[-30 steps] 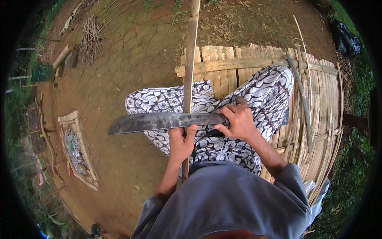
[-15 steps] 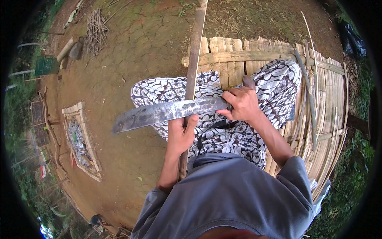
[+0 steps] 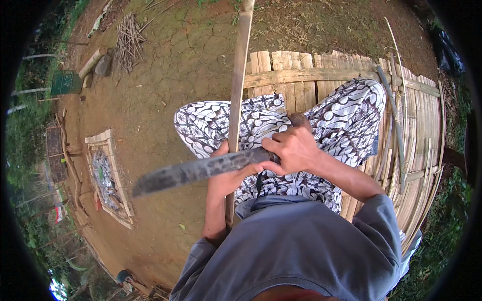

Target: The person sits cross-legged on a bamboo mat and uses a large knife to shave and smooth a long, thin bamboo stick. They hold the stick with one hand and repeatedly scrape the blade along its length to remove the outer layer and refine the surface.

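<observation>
My right hand (image 3: 296, 149) is wrapped round the dark wooden handle of a machete (image 3: 181, 178), whose end knob shows above the fist. The long, dark grey blade points left over my lap and passes above my left wrist. Beneath it, my left hand (image 3: 225, 183) grips a long split bamboo strip (image 3: 239, 75), its thumb stretched out toward the machete's handle. The strip runs upright from beside my waist, across my lap, to the top of the view. The blade hides part of my left hand and of the strip.
I sit cross-legged in patterned trousers (image 3: 206, 125) on a bamboo slat platform (image 3: 422, 115). Loose bamboo pieces (image 3: 392, 120) lie at its right. To the left on the earth are a framed fire pit (image 3: 111, 150), a stick pile (image 3: 129, 42) and a stone (image 3: 103, 65).
The machete has come lower and nearer to my body, its tip swinging down and left. My left thumb has moved right, toward the handle. The view has shifted slightly.
</observation>
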`<state>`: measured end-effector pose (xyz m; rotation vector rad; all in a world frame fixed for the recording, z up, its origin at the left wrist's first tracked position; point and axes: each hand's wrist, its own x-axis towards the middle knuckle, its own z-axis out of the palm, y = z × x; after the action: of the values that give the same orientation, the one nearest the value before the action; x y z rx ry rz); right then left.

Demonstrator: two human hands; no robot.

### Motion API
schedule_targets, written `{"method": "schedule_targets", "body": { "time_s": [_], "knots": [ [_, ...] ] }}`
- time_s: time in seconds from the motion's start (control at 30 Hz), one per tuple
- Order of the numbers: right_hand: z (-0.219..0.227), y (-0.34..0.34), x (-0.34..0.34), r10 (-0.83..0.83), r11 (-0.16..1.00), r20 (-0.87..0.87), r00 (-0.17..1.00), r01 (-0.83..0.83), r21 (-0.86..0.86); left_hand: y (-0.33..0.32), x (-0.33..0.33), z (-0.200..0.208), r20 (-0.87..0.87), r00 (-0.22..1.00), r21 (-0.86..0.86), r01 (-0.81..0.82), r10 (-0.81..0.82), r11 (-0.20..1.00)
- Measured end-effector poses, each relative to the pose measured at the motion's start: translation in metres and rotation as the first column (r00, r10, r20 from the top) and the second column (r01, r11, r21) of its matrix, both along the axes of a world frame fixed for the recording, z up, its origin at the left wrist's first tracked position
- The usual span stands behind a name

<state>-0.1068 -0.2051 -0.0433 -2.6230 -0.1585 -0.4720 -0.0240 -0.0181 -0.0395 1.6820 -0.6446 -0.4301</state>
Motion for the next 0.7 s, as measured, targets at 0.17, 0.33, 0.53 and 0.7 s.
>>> {"method": "schedule_targets", "body": {
  "time_s": [0.17,0.33,0.53,0.7],
  "knots": [
    [-0.036,-0.061,0.014,-0.306,0.936,-0.132,0.943,0.323,0.137,0.020,-0.002,0.022,-0.342,0.939,0.319,0.090,0.026,0.943],
    [-0.025,-0.069,0.019,-0.369,0.829,-0.284,0.885,0.451,0.331,0.004,-0.013,0.027,-0.343,0.939,0.272,0.106,-0.006,0.956],
    [-0.027,-0.025,0.000,-0.080,0.997,0.000,0.997,0.080,0.017,0.005,-0.001,0.018,-0.483,0.876,0.194,0.090,0.015,0.977],
    [-0.046,-0.077,0.026,-0.358,0.818,-0.355,0.864,0.473,0.327,0.011,-0.006,0.031,-0.626,0.779,0.098,0.034,0.035,0.995]
  ]
}}
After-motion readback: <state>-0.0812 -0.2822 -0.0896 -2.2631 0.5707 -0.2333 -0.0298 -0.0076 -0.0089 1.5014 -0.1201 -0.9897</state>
